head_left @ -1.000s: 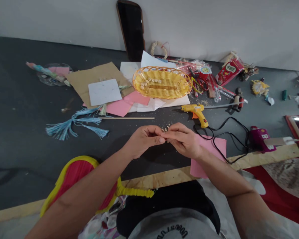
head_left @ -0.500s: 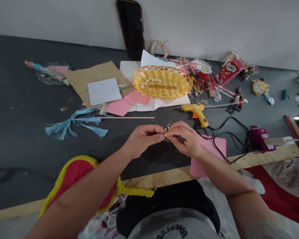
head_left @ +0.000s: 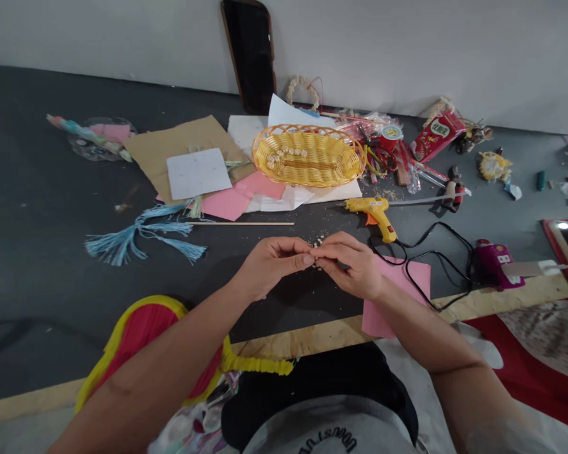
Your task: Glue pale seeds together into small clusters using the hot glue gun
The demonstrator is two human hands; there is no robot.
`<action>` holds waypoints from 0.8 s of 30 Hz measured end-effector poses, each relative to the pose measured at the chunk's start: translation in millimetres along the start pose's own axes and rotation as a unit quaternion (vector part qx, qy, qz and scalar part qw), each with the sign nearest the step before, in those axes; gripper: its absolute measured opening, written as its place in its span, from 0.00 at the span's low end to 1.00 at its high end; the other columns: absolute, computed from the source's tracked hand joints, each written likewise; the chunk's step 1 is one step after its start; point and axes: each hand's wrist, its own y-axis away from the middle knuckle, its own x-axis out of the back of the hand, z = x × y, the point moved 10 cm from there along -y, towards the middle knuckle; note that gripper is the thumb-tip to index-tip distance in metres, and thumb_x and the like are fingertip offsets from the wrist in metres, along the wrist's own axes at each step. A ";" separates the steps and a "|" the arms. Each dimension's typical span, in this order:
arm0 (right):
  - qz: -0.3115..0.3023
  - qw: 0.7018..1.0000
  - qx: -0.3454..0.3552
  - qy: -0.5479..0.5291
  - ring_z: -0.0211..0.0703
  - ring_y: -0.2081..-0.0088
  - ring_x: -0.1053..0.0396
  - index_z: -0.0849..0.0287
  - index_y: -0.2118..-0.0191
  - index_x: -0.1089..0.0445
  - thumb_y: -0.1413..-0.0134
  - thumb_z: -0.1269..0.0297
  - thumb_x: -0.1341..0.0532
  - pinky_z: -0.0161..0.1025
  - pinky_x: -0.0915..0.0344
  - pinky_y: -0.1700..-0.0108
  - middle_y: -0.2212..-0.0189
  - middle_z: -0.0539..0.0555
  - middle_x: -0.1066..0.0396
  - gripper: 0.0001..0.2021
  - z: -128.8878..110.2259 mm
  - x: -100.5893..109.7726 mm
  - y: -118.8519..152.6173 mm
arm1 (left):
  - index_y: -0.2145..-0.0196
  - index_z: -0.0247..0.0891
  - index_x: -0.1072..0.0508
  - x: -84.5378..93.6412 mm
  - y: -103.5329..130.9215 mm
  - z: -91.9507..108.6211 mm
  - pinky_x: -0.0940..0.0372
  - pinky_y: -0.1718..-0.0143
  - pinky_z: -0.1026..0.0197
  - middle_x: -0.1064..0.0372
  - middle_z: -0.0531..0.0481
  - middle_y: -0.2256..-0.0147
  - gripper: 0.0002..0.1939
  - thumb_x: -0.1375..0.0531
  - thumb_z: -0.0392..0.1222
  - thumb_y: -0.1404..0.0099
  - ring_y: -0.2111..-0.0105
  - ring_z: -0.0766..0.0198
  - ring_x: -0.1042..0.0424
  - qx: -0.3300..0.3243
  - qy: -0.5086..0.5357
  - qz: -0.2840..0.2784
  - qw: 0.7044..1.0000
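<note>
Currently pinching narrowly with left hand (head_left: 275, 266) and right hand (head_left: 353, 265), touching at fingertips by pale bits (head_left: 319, 241) (cannot tell grip contents), with room before wooden edge (head_left: 307, 336).

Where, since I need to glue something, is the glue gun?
In the head view, the glue gun lies right of centre, just beyond the right hand and nearer than the basket's right end.

gap: blue tassel (head_left: 120, 243) to left hand (head_left: 271, 268) | obstacles: glue gun (head_left: 376, 211), cable (head_left: 436, 253) (looped)
</note>
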 end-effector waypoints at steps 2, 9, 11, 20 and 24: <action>0.002 1.000 -0.009 -0.002 0.40 0.63 0.25 0.55 0.53 0.26 0.40 0.71 0.38 0.37 0.24 0.60 0.64 0.55 0.24 0.11 1.5 0.1 0.1 | 0.73 0.35 0.19 0.4 0.2 0.7 0.37 0.68 0.63 0.26 0.49 0.73 0.12 0.26 0.46 0.50 0.71 0.66 0.32 -0.005 0.000 0.003 1.000; 0.027 1.000 -0.008 0.005 0.39 0.66 0.25 0.57 0.63 0.25 0.43 0.71 0.34 0.35 0.25 0.63 0.68 0.54 0.23 0.03 1.1 4.9 -0.4 | 0.74 0.35 0.19 -1.3 0.0 2.1 0.39 0.67 0.63 0.27 0.49 0.73 0.11 0.27 0.46 0.48 0.71 0.66 0.33 -0.015 -0.006 -0.008 1.000; 0.027 1.000 -0.008 0.005 0.39 0.65 0.24 0.57 0.62 0.25 0.42 0.71 0.35 0.36 0.25 0.62 0.68 0.54 0.23 0.04 1.0 4.9 -0.1 | 0.75 0.35 0.20 -1.1 -0.3 2.9 0.40 0.67 0.63 0.28 0.49 0.73 0.11 0.27 0.46 0.48 0.71 0.67 0.34 -0.022 -0.014 -0.009 1.000; 0.028 0.999 -0.018 0.021 0.39 0.65 0.24 0.57 0.63 0.24 0.41 0.72 0.37 0.36 0.25 0.62 0.68 0.54 0.23 0.05 2.8 1.2 1.9 | 0.75 0.35 0.22 1.8 -1.5 6.4 0.41 0.69 0.63 0.30 0.50 0.74 0.14 0.28 0.49 0.49 0.72 0.66 0.36 -0.040 -0.045 0.011 0.998; 0.034 0.999 -0.015 0.030 0.38 0.66 0.24 0.56 0.63 0.25 0.40 0.72 0.38 0.35 0.25 0.63 0.68 0.53 0.23 0.05 1.4 0.8 1.8 | 0.75 0.35 0.21 1.8 -1.3 7.3 0.41 0.68 0.63 0.29 0.50 0.74 0.13 0.28 0.48 0.48 0.71 0.66 0.35 -0.041 -0.046 0.009 0.998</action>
